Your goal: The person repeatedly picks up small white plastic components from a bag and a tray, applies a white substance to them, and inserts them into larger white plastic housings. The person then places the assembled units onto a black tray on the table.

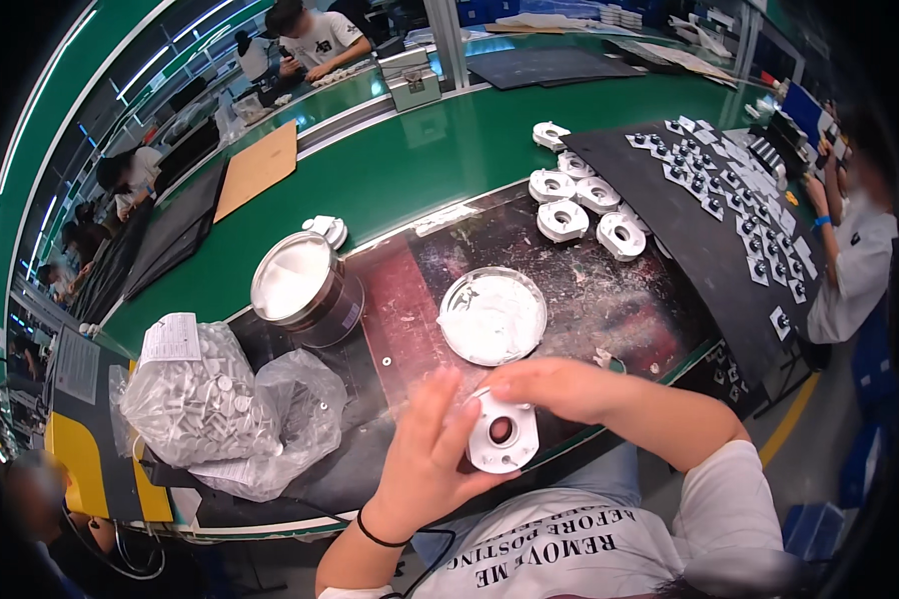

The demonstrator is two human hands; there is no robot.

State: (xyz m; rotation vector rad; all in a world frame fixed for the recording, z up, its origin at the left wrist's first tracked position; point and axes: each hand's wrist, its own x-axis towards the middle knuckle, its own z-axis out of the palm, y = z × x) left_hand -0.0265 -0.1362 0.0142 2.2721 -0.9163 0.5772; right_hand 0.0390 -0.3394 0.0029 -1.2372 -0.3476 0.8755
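Note:
Close to my body, above the table's front edge, is a white plastic housing (488, 452) with a round central hole. Something reddish-brown shows through that hole; I cannot make out what it is. My left hand (428, 454) grips the housing from its left side, thumb beneath and fingers along the edge. Over its far edge bends my right hand (541, 387), fingers curled against the part, their tips partly hidden. Just beyond both hands lies a round clear dish (539, 324) with white paste (491, 317) in it.
An open tin (310, 290) with white contents stands left of the dish. Clear bags of small white parts (210, 404) lie at left. Several white housings (561, 220) sit at far right, beside a black board (659, 215) bearing small parts. Other people work nearby.

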